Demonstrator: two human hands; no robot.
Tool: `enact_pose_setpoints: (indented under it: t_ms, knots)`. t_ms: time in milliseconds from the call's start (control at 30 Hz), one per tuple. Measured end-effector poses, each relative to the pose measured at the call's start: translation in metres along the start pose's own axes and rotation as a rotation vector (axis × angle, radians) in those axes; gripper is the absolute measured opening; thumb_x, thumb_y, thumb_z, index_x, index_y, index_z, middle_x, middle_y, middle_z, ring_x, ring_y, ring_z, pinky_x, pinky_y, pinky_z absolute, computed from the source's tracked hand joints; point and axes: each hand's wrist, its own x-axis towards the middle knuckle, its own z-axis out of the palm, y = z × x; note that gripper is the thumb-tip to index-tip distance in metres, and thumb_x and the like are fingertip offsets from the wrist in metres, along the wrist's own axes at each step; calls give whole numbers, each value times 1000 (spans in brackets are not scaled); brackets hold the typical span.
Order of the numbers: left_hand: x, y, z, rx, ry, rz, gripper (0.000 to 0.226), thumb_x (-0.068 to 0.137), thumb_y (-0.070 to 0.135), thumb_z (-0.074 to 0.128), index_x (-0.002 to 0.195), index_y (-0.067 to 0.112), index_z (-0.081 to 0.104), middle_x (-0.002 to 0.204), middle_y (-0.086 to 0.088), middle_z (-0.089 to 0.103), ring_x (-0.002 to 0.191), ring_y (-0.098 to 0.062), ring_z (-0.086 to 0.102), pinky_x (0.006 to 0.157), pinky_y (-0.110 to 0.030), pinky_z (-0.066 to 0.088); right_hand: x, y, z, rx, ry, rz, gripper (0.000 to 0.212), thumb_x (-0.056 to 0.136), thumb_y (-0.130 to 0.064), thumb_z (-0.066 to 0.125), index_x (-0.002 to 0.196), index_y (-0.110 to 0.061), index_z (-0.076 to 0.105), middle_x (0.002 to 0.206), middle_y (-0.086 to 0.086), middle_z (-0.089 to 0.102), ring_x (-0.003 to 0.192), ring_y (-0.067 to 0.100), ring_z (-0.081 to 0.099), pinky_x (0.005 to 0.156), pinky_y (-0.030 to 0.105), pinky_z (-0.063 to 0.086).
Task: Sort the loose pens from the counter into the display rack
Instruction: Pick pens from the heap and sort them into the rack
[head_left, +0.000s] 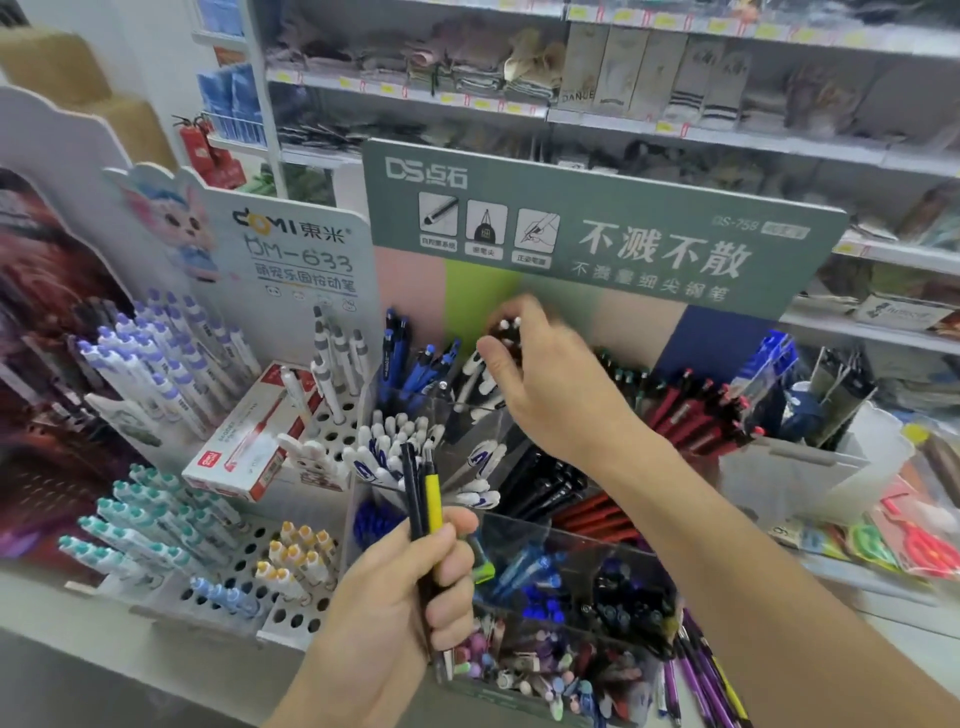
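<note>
Three pens (425, 499) gripped in left hand (400, 587); right hand (540, 379), fingers curled on black-and-white pens (506, 327), should seat them upright in the rack (519, 441).

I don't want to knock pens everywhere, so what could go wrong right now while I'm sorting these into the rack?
1. Your right hand reaches over the clear front bins; the forearm passes close above the packed black pens and might nudge them.
2. Your left hand grips several pens in one bundle, a yellow one among them; one could slip loose.
3. The black-and-white pens under your right fingers lean loosely, so a push may tip them into a neighbouring slot.
</note>
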Motion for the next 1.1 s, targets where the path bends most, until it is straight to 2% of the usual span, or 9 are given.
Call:
enact_pose_setpoints:
  t_ms: [167,300,367,500,600,733,867,1000,1100]
  knots:
    - [4,4,-4,0,22,-7,21,85,11,52,101,-2,58,61,-7,38,40,-13,31,35,-24,24,-8,-9,14,-268,173,44,50,98,-54,51,129,-16,46,118,9,50,81,33,63,58,32,38]
    - [7,3,-4,4,19,-17,25,83,10,54,104,-4,59,62,-8,39,41,-13,31,36,-24,22,-13,-14,13,-376,142,25,93,74,-92,44,133,-20,41,110,1,50,68,23,60,53,31,46]
    - [8,2,-4,10,1,-26,26,83,10,55,104,-4,59,63,-8,39,42,-13,31,37,-25,22,-10,-17,16,-420,171,-12,96,69,-95,45,127,-19,46,105,0,51,61,22,58,49,31,49]
    - [9,4,-5,24,-43,-28,23,84,11,55,102,-3,59,64,-8,40,43,-13,31,35,-24,25,6,-9,30,-368,279,-101,46,94,-56,57,106,-12,57,99,7,57,54,31,59,41,36,49]
    - [9,8,-9,7,-58,-17,23,85,11,55,103,-2,60,64,-8,40,43,-13,31,35,-24,26,17,0,26,-224,352,-130,21,95,-23,67,106,-7,59,104,12,58,60,35,61,49,35,51]
    - [9,11,-15,10,-55,-1,29,83,12,56,107,-4,59,66,-8,42,46,-14,31,38,-25,26,3,4,22,-241,393,-150,46,88,-35,78,118,-9,55,112,13,52,65,27,60,54,33,54]
    - [6,11,-16,-4,-62,55,43,80,9,58,119,-7,58,72,-12,45,53,-19,36,43,-29,30,-23,13,22,-267,329,-127,67,78,-37,87,128,-8,54,117,12,50,95,28,59,88,35,53]
    - [7,10,-16,2,-124,69,39,82,-2,57,119,-6,65,79,-14,47,58,-20,46,48,-30,40,-21,16,23,-199,253,-178,52,81,-19,85,127,-6,64,110,11,59,79,24,65,78,39,59]
    - [4,12,-15,9,-234,39,31,89,-4,61,119,-2,68,84,-15,52,63,-23,51,52,-32,47,-11,10,24,-175,292,-169,53,82,-15,84,130,-7,63,122,14,54,78,20,64,80,30,57]
